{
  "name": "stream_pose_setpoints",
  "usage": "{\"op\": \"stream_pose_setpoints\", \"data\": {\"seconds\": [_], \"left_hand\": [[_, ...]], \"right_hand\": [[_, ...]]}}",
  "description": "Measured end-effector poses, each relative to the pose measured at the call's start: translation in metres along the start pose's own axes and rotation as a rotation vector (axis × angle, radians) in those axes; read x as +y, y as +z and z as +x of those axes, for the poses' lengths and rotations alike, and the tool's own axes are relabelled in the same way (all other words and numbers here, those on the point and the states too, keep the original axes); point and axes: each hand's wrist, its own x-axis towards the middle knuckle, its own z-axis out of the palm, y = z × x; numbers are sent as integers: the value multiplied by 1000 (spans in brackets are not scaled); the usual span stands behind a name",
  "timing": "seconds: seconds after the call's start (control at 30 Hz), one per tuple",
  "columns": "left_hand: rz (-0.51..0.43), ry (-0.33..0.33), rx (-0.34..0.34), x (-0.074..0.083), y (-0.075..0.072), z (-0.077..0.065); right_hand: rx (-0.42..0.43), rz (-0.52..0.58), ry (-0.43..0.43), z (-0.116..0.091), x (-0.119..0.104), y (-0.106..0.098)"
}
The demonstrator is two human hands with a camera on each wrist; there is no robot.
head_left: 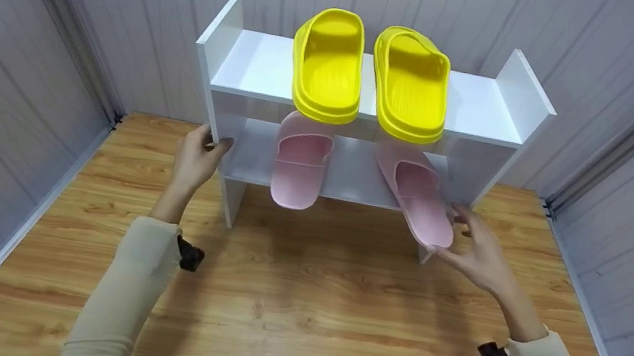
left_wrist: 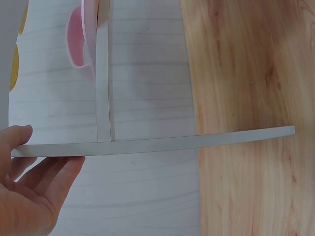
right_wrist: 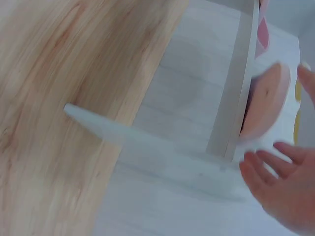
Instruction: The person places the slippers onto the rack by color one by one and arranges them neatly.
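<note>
A white shoe rack [head_left: 256, 173] stands on the floor, its left side panel gripped by my left hand [head_left: 197, 156]. In the left wrist view, the thumb is on the inner face and the fingers are on the outer face. My right hand [head_left: 481, 258] is spread beside the right pink slipper [head_left: 423, 207], which lies askew on the lower shelf. Its fingers are near the right side panel [right_wrist: 162, 155]; whether the thumb touches the slipper I cannot tell. The left pink slipper [head_left: 301, 170] points straight back. Two yellow clogs [head_left: 332, 73] sit side by side on the upper shelf.
Behind the rack rises a pale panelled wall [head_left: 160, 16], with more wall panels on the left and right. The wooden floor [head_left: 286, 321] spreads in front. A small black device [head_left: 190, 254] is at the left cuff, and another black device [head_left: 493, 354] at the right.
</note>
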Motion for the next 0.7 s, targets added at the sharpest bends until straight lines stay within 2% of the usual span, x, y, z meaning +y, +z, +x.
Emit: {"op": "stream_pose_setpoints", "data": {"seconds": [0.2, 0.4, 0.53, 0.7], "left_hand": [[23, -10, 1, 0, 0, 0], [29, -7, 4, -1, 1, 0], [28, -8, 8, 0, 0, 0], [30, -23, 6, 1, -1, -1]], "right_hand": [[-61, 139, 55, -10, 0, -4], [-53, 220, 105, -10, -14, -2], [-33, 215, 98, -9, -14, 2], [-5, 226, 43, -6, -12, 7]]}}
